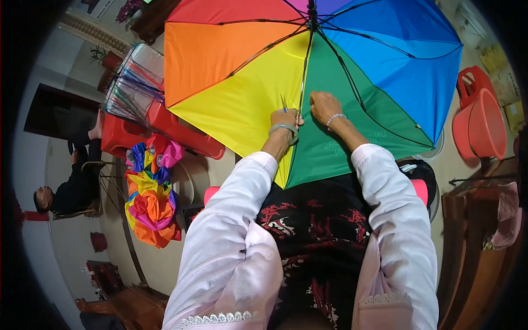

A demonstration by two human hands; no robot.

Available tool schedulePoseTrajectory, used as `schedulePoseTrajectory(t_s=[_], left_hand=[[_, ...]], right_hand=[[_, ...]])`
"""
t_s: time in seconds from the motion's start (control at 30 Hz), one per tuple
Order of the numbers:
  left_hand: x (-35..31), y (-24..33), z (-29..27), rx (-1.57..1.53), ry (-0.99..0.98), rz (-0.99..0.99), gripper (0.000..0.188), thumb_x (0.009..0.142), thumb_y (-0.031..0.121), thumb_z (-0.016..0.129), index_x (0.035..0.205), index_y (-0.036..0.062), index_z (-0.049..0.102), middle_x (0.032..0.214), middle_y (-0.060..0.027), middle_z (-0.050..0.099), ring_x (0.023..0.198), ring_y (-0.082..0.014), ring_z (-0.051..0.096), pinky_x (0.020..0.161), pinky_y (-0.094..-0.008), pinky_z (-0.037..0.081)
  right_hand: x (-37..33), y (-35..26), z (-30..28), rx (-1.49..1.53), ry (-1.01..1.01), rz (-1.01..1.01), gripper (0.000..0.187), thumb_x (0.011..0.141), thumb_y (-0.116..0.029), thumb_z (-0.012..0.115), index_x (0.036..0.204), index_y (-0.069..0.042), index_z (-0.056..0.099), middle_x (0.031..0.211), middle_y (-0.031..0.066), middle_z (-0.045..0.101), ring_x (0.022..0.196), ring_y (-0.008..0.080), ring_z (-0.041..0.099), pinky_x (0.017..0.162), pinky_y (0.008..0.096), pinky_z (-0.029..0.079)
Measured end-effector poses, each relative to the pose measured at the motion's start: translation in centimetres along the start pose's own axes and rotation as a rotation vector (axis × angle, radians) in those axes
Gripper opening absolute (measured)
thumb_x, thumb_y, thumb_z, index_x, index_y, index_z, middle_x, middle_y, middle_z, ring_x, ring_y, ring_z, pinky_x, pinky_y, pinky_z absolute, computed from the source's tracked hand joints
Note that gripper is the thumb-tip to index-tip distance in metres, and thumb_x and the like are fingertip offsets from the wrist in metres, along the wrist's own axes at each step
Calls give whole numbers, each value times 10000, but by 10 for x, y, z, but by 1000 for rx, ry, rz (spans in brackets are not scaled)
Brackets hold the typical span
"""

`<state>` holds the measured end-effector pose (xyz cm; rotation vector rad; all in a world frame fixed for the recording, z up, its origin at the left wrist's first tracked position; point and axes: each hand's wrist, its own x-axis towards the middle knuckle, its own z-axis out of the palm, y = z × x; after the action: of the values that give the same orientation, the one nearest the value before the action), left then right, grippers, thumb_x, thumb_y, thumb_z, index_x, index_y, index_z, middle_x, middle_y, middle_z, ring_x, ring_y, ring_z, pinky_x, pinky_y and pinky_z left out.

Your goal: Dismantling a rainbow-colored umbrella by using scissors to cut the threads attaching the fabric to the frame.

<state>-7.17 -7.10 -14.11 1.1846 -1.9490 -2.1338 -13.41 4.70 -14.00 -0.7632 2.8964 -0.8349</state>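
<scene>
An opened umbrella [242,60] with rainbow-coloured panels lies before me, its inner side and black ribs facing up. My left hand [285,122], with a bangle at the wrist, is closed at the rib between the yellow and green panels. Out of its fingers sticks a small pointed metal tool [284,103], whose exact kind I cannot make out. Just to the right, over the green panel, my right hand [326,108] has its fingers pinched together. Anything between those fingers is too small to see. A bead bracelet circles that wrist.
Bunched rainbow umbrellas [151,198] are piled at the left. Behind them, a red plastic stool [124,135] stands beside a clear bag of umbrella frames [137,82]. A red bucket [478,129] is at the right. A person [74,176] sits at far left.
</scene>
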Motion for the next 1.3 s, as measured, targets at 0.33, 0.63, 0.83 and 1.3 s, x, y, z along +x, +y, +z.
schedulePoseTrajectory(t_s=[0.33, 0.63, 0.83, 1.3], left_hand=[[-7, 3, -4, -56, 0, -25, 165, 751, 14, 508, 594, -38, 500, 533, -126, 537, 402, -167, 507, 325, -265, 320], [1, 5, 2, -87, -15, -44, 170, 748, 10, 517, 588, -42, 496, 532, -137, 535, 393, -177, 499, 322, -263, 322], [42, -16, -30, 26, -49, 56, 202, 762, 96, 531, 588, -6, 526, 517, -125, 550, 365, -168, 478, 332, -286, 349], [-7, -7, 5, -94, 16, 21, 204, 754, 74, 504, 573, -10, 541, 488, -86, 518, 388, -179, 495, 363, -301, 383]], right_hand=[[-13, -13, 2, 0, -181, -43, 127, 730, -70, 532, 823, -17, 599, 875, 210, 600, 831, 367, 585, 688, 436, 479], [0, -1, 10, 37, -218, -40, 125, 746, -87, 527, 824, -15, 594, 890, 216, 596, 850, 368, 579, 695, 443, 475], [11, -22, 23, 76, -59, -232, 111, 758, -73, 474, 805, -12, 553, 820, 212, 582, 790, 373, 565, 662, 456, 457], [-7, 4, 30, 191, 57, -244, 101, 781, -88, 497, 736, -2, 525, 717, 231, 560, 703, 406, 544, 613, 466, 440]])
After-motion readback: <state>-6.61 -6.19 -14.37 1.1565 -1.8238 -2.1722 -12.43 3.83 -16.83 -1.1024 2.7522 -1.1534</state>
